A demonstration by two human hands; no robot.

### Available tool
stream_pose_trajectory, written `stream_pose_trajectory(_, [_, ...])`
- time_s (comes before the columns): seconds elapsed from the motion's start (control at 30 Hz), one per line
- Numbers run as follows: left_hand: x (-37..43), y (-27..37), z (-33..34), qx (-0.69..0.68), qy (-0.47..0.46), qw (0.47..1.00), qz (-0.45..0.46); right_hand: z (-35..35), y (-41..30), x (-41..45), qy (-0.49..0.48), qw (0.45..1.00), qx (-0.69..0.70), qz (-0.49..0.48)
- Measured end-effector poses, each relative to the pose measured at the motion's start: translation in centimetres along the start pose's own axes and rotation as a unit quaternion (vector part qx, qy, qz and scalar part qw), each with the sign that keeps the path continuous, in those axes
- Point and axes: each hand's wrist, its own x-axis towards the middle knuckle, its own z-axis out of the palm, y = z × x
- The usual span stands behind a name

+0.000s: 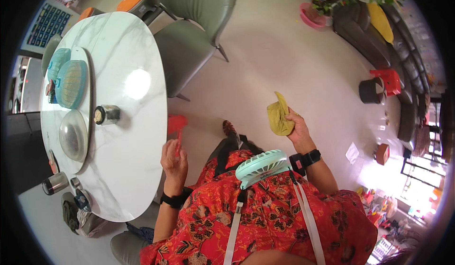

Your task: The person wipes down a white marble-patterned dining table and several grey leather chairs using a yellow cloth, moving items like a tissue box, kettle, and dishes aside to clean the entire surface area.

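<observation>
My right hand (298,128) grips a yellow-green fabric cap (279,121), held out over the floor with its brim upward. Thumb and fingers pinch the cap's right side. Beside the right edge of the marble-look table (138,165), my left hand (174,160) is raised with its fingers curled. A red plastic object (176,123) lies just beyond it, and a thin red part runs down to between thumb and fingers. Whether the hand grips that part or it only passes behind cannot be told. A mint-green portable fan (263,165) hangs on straps at my chest.
On the table are a dark-lidded jar (107,115), blue mesh food covers (71,83) and a translucent dome cover (73,135). A green-grey chair (188,41) stands beyond. To the right are a black bin (371,90), a red stool (389,82) and a dark sofa (362,34).
</observation>
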Motion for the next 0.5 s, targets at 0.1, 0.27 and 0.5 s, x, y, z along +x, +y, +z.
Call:
stream_pose_trajectory(0.1, [5.4,-0.1,0.4,0.102,0.045,0.993,0.025,0.2,-2.0,4.8,-0.009,0.999,-0.042,0.021])
stream_pose_trajectory(0.27, [8.3,-3.3,2.0,0.194,0.012,0.977,-0.092,2.2,-0.3,16.1,-0.046,0.99,-0.079,0.105])
stream_pose_trajectory(0.5, [10.0,-5.4,5.0,0.271,0.001,0.95,-0.157,8.5,5.7,32.2,-0.082,0.964,-0.084,0.239])
